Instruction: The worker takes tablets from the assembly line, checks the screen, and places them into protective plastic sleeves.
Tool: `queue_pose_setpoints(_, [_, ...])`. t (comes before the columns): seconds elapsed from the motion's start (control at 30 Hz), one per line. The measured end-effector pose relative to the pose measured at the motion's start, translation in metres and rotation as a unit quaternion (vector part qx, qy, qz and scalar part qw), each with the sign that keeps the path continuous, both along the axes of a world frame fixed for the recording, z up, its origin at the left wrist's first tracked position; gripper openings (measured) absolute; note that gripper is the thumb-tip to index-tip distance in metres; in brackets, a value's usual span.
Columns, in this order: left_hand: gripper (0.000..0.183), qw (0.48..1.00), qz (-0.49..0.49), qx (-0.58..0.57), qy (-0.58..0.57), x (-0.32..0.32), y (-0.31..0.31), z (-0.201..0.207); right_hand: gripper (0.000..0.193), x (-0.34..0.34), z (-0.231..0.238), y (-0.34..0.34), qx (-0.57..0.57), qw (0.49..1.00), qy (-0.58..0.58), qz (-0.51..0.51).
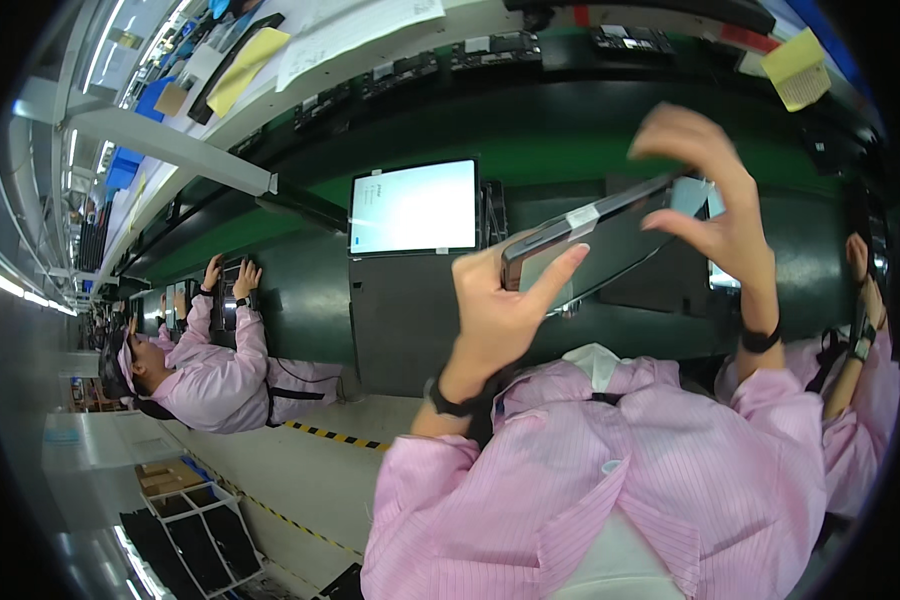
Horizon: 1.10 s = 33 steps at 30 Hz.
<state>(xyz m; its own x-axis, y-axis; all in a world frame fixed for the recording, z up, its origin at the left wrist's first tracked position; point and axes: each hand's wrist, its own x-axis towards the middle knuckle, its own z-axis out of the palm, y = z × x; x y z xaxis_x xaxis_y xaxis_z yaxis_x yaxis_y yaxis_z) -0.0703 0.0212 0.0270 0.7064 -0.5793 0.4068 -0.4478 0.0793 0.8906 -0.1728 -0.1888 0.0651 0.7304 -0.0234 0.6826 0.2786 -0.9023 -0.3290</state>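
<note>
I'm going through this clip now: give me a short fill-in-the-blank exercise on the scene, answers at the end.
1. The raised flat device is gripped by the person's ____ hand.
2. The tablet with the lit screen appears to the ____ of that device in the picture.
3. A dark band circles the ____ of the right hand.
4. The co-worker at the picture's left wears a ____ coat.

Missing words: left; left; wrist; pink.

Yellow sheet point(247, 70) on pale shelf point(242, 130), black-and-yellow tape point(336, 436) on floor point(315, 480)
</note>
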Motion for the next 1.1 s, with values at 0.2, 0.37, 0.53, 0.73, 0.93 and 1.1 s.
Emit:
queue_pose_setpoints(0.2, [0.024,0.957,0.13,-0.189,0.18,-0.037,-0.036,-0.025,0.052,-0.015,-0.12,0.002,0.849,0.5,-0.023,0.171])
queue_pose_setpoints(0.37, [0.039,0.915,-0.109,-0.035,0.387,-0.025,-0.009,-0.035,0.042,-0.006,-0.13,-0.016,0.755,0.654,-0.017,-0.044])
queue_pose_setpoints(0.53, [0.04,0.825,-0.239,-0.085,0.505,-0.022,-0.003,-0.038,0.046,-0.015,-0.128,-0.022,0.724,0.682,-0.047,-0.094])
queue_pose_setpoints(0.73, [0.043,0.783,-0.315,-0.142,0.517,-0.034,0.001,-0.033,0.05,-0.018,-0.119,-0.024,0.729,0.678,-0.018,-0.091])
queue_pose_setpoints(0.93, [0.041,0.766,-0.344,-0.14,0.524,-0.033,0.009,-0.034,0.05,-0.014,-0.109,-0.022,0.723,0.686,-0.012,-0.086])
queue_pose_setpoints(1.1, [0.054,0.788,-0.361,-0.175,0.467,-0.035,0.007,-0.022,0.051,-0.011,-0.092,-0.016,0.727,0.679,0.015,-0.101])
